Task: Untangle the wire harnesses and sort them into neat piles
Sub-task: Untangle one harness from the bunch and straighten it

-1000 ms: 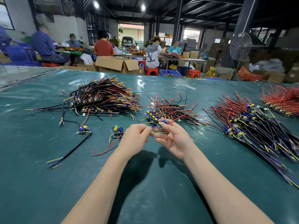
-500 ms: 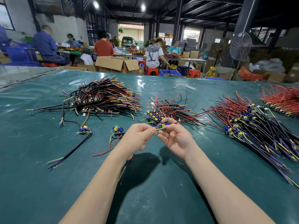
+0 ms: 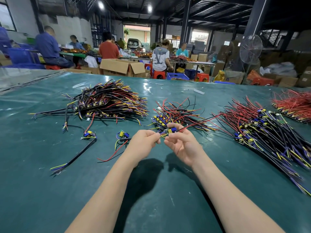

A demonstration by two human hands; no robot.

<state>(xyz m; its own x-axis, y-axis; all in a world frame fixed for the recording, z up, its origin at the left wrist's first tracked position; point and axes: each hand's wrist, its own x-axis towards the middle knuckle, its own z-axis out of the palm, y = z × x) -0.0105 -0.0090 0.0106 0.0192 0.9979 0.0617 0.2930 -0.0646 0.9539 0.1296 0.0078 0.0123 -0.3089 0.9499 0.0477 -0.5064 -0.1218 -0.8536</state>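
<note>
Above the green table (image 3: 151, 190), my left hand (image 3: 143, 142) and my right hand (image 3: 182, 145) together hold one wire harness (image 3: 169, 131) with a small yellow and blue part. My left fingers pinch its yellow and purple wires, and my right fingers grip the part itself. Its red and black wires trail away to the right. Just behind my hands lies a small tangled pile (image 3: 178, 115) of the same harnesses. A big sorted pile (image 3: 109, 101) lies at the left, another (image 3: 269, 132) at the right.
Two loose harnesses (image 3: 88, 134) (image 3: 122, 134) lie left of my hands, one with a long black cable. A heap of red wires (image 3: 294, 105) sits at the far right. Beyond the table edge are cardboard boxes (image 3: 121, 66), stools and seated workers.
Both hands have lifted the harness a little off the small pile and drawn it toward me. Its red and black wires now stretch out to the right.
</note>
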